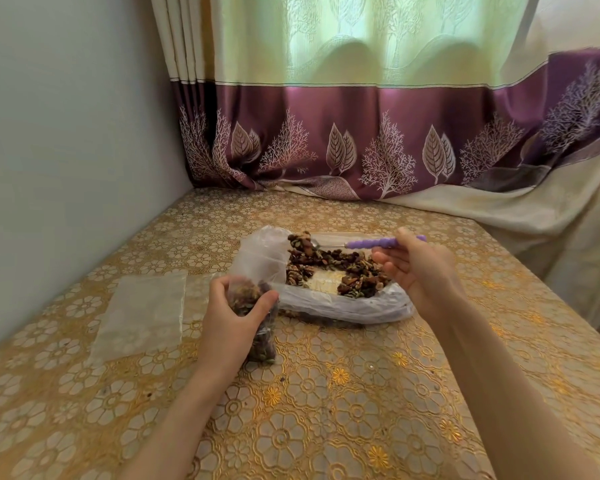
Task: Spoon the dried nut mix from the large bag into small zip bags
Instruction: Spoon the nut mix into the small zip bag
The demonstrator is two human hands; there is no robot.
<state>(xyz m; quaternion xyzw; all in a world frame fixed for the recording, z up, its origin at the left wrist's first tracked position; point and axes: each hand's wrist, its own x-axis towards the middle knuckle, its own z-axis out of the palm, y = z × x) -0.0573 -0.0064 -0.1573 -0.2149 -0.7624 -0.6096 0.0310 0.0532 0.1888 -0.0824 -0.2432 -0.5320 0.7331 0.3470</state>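
Note:
A large clear bag (329,304) lies open on the table, with dark dried nut mix (329,261) spread inside it. My right hand (420,271) pinches the purple handle of a spoon (381,243); the spoon's metal bowl rests in the mix at the bag's far left. My left hand (232,323) grips a small zip bag (260,341) partly filled with nut mix, standing upright just in front of the large bag's left end. My fingers hide much of the small bag's top.
Several empty clear zip bags (142,313) lie flat on the gold floral tablecloth (326,410), left of my left hand. A grey wall (66,150) bounds the left side and a purple-and-cream curtain (361,140) drapes onto the table's far edge.

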